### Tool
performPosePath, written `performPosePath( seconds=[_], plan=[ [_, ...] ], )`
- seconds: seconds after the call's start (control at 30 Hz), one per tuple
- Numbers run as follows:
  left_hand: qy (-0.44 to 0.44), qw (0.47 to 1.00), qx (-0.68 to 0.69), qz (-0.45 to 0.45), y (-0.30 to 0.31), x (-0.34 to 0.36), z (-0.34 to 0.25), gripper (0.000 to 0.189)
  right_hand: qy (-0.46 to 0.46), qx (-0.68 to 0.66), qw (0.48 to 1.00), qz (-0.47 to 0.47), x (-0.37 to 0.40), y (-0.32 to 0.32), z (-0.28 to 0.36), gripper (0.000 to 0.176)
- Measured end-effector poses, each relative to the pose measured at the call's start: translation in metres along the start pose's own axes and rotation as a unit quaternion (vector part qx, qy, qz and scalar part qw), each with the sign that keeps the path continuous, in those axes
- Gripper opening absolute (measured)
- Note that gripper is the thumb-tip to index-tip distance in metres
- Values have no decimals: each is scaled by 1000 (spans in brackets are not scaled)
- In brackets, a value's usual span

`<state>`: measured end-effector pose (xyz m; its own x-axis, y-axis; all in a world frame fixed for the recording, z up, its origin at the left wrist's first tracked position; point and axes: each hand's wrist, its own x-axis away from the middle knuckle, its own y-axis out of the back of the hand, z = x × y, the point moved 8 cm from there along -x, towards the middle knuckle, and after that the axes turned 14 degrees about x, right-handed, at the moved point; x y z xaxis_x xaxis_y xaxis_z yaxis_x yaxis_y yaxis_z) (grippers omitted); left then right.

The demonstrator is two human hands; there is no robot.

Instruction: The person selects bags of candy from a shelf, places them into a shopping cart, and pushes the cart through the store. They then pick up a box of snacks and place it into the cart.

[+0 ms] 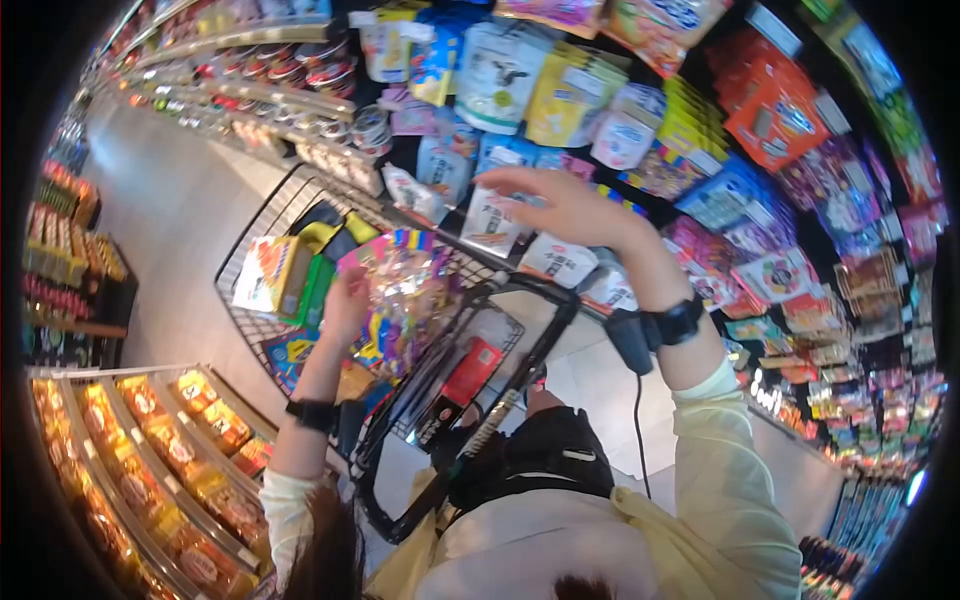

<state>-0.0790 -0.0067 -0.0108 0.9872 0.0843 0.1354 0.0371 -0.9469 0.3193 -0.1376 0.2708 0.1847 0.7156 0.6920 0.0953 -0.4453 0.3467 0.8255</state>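
Your right hand (578, 207) is raised with its grip apart, fingers stretched out, in front of the snack rack; it is nearest to a white pouch with dark lettering (488, 230), though you can't be sure from this angle whether it touches it. Your left hand (345, 308) is down over the shopping cart (235, 320), at the near side of a clear, multicoloured candy bag (415, 285) lying in the basket; your fingers are partly hidden, so whether that grip is clamped on the bag cannot be told. Beside the bag you have a yellow-and-white box (268, 272) and a green item (317, 288). A red-and-black package (470, 375) lies nearer your body, close to the cart's black handle (548, 290). Farther left, orange packages (180, 450) fill sloping shelves.
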Motion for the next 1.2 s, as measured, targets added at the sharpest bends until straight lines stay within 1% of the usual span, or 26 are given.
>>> performPosePath(
  seconds=[0.03,0.07,0.1,0.13,0.17,0.23,0.27,0.3,0.33,0.43,0.5,0.53,0.6,0.63,0.7,0.73,0.77,0.8,0.87,0.9,0.97,1.03,1.1,1.13,1.17,1.2],
  plan=[
    [-12,998,64,-23,8,6,-33,22,-10,-38,998,-54,18,15,-12,38],
    [-3,992,125,-19,9,9,-53,20,-19,-35,998,-58,35,17,-26,38],
    [12,980,195,24,-39,38,-119,22,-62,-118,986,-102,92,35,-77,35],
    [23,965,256,52,-56,55,-156,22,-106,-192,965,-145,119,34,-113,33],
    [50,945,316,64,-75,73,-181,23,-133,-208,956,-158,144,25,-151,34],
    [55,939,325,96,-114,104,-230,24,-164,-204,950,-172,188,3,-208,32],
    [75,936,321,122,-140,119,-246,24,-217,-224,935,-167,207,-17,-239,30],
    [94,933,315,147,-169,127,-256,24,-266,-245,919,-161,222,-38,-271,28],
    [96,934,316,138,-197,128,-257,24,-274,-269,907,-175,232,-57,-298,26],
    [110,919,336,175,-293,126,-251,23,-290,-291,884,-224,255,-120,-372,23],
    [179,914,312,187,-347,117,-246,22,-308,-282,884,-212,262,-157,-413,23],
    [178,915,314,183,-369,110,-241,22,-328,-270,882,-203,264,-163,-423,23],
    [96,934,315,141,-403,93,-229,25,-352,-275,875,-189,269,-174,-433,22],
    [97,933,315,141,-425,87,-211,25,-375,-281,865,-178,270,-178,-437,22],
    [117,955,271,32,-450,74,-161,22,-376,-282,869,-157,270,-191,-446,24],
    [116,955,272,31,-467,71,-145,22,-376,-283,872,-137,269,-196,-451,25],
    [154,956,248,-28,-474,71,-122,22,-373,-283,873,-136,268,-195,-454,25],
    [191,952,222,-85,-476,73,-100,22,-398,-318,850,-132,270,-200,-458,28],
    [179,955,211,-107,-488,66,-73,22,-434,-375,805,-150,272,-194,-460,35],
    [169,956,202,-126,-491,61,-62,22,-433,-377,804,-152,268,-196,-469,35],
    [176,956,201,-121,-497,45,-38,22,-462,-419,740,-251,267,-204,-510,34],
    [181,956,199,-119,-494,20,-21,23,-457,-384,757,-266,247,-212,-545,39],
    [155,960,218,-78,-496,-16,-8,22,-455,-285,779,-323,232,-217,-576,47],
    [143,953,257,-69,-500,-36,2,22,-476,-256,795,-275,224,-221,-585,57],
    [133,955,255,-66,-501,-59,4,22,-476,-186,799,-318,218,-247,-624,63],
    [139,941,305,-41,-510,-77,7,22,-490,-221,789,-298,215,-238,-617,63]
  ],
)
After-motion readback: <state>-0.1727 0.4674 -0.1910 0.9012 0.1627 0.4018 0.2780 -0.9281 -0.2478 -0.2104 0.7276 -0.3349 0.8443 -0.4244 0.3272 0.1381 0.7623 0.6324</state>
